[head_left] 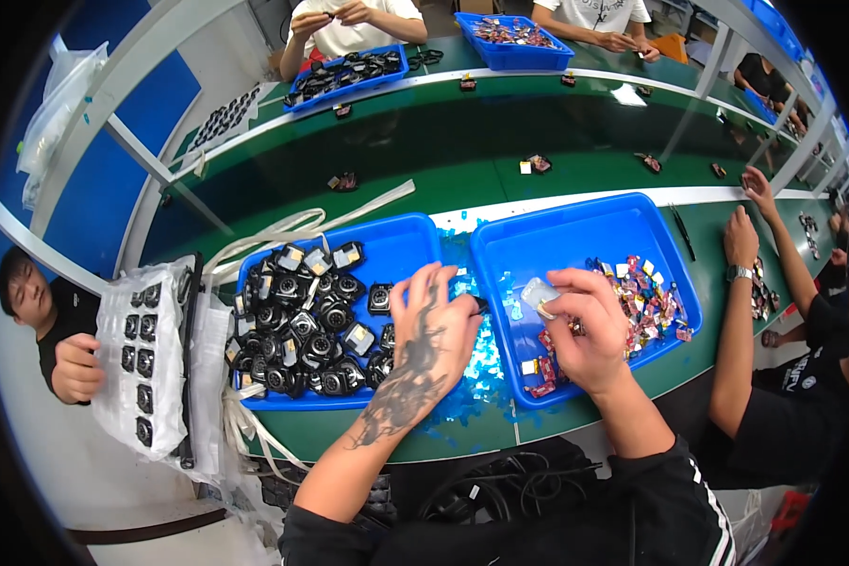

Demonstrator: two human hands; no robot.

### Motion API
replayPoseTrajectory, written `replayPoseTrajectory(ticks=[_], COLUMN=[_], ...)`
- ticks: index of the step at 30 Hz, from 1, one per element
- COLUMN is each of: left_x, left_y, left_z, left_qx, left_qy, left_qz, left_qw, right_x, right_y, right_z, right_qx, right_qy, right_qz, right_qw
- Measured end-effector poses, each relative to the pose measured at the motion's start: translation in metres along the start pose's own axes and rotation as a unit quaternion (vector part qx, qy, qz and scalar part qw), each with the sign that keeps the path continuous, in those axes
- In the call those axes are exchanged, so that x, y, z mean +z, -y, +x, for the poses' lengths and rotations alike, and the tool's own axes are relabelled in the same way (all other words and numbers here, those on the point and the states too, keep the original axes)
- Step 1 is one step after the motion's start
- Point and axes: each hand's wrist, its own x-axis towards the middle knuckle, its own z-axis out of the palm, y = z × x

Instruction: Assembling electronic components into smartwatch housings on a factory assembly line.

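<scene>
My left hand [432,325], with fingers bent and bunched, is above the right edge of the left blue bin [407,231]. A small dark piece [482,306] shows at its fingertips; most of what it grips is hidden. That bin holds a heap of black watch-like cases [302,325] with round dials. Over the right blue bin [575,219], my right hand [590,325] pinches a small translucent whitish piece [537,292] between thumb and fingers. Beneath it lie many small electronic parts [646,302] in red, white and yellow.
Blue film scraps [486,363] litter the green table between the bins. Black tweezers [682,233] lie right of the right bin. Small parts [536,164] sit on the green belt beyond. At left, a person's hand [77,368] touches a white tray [113,406]; a co-worker's forearms [738,321] are at right.
</scene>
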Motion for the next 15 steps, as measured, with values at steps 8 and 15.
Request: replayPoseTrajectory(ticks=[8,15], left_x=[-0.030,-0.034], left_y=[0.008,-0.007], left_z=[-0.008,0.010], left_qx=[-0.237,-0.236], left_qy=[0.023,0.041], left_qz=[-0.695,-0.823], left_qw=[0.678,0.515], right_x=[0.004,-0.024], right_y=[-0.006,0.019], right_z=[-0.011,0.031], right_qx=[0.312,0.332], right_qy=[-0.016,0.136], right_qz=[0.368,0.322], right_qw=[0.876,0.876])
